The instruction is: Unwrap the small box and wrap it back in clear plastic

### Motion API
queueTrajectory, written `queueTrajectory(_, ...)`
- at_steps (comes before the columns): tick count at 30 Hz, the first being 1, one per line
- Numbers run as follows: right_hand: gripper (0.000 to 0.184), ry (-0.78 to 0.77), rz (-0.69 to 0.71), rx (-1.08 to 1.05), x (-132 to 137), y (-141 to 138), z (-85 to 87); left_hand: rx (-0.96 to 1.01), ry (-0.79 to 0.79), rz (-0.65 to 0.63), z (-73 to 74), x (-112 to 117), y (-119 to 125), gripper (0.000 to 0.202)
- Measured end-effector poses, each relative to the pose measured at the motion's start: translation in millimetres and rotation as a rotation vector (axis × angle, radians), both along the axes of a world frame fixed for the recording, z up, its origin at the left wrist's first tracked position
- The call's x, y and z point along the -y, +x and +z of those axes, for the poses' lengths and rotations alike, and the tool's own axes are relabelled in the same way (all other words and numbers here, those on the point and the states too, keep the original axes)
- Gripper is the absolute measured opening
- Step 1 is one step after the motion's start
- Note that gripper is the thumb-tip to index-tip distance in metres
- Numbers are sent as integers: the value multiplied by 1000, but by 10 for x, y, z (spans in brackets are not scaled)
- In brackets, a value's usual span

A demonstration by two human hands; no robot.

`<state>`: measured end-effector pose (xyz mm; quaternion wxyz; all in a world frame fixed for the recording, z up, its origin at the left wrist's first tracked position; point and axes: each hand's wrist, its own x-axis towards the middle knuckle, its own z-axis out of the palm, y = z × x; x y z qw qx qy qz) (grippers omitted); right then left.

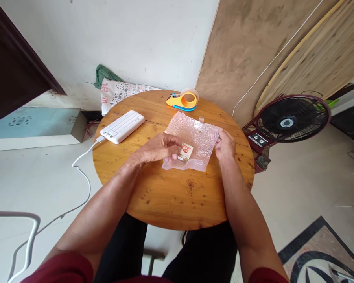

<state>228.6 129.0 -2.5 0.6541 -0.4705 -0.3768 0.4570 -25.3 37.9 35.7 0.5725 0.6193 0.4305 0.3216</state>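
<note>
A sheet of pink bubble wrap (205,139) lies spread on the round wooden table (177,200). On its lower middle rests a small cream box (187,151) with red print, its left part covered by fingers. My left hand (164,148) comes in from the left, fingers bent and closed at the left side of the box. At the sheet's right edge, my right hand (225,144) is closed, pinching the upper right corner of the bubble wrap between thumb and fingers.
A yellow tape dispenser (177,101) with clear tape stands at the table's back. To the left lies a white power bank (122,126) with a white cable (90,179) running down to the floor. A black fan (289,122) stands right of the table. Behind is a printed sack (115,92).
</note>
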Motion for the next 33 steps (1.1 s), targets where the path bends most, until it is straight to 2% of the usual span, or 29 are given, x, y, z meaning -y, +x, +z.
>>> queueTrajectory(4, 29, -76, -10, -62, -5, 7, -14, -41, -141, -261, 119, 60, -124, 12)
queueTrajectory(7, 29, -113, 1, -48, -19, 17, -21, -94, -179, -392, 156, 112, -128, 27)
queueTrajectory(9, 29, -131, 9, -25, -30, 23, -26, -123, -161, -468, 149, 139, -84, 36)
queueTrajectory(14, 26, -114, -9, 35, -37, 9, -41, -223, -16, -703, 80, 175, 71, 41)
queueTrajectory(21, 27, -88, -1, 46, -34, -29, -42, -273, 195, -726, 99, 224, 169, 45)
queueTrajectory(27, 33, -78, 2, 129, -39, -56, -49, -231, 268, -787, 36, 262, 257, 52)
queueTrajectory(30, 33, 19, -88, 260, -14, -67, -39, -208, 289, -775, -4, 270, 281, 53)
queueTrajectory(33, 23, 170, -128, 338, 72, -86, 47, -216, 272, -770, -22, 258, 268, 55)
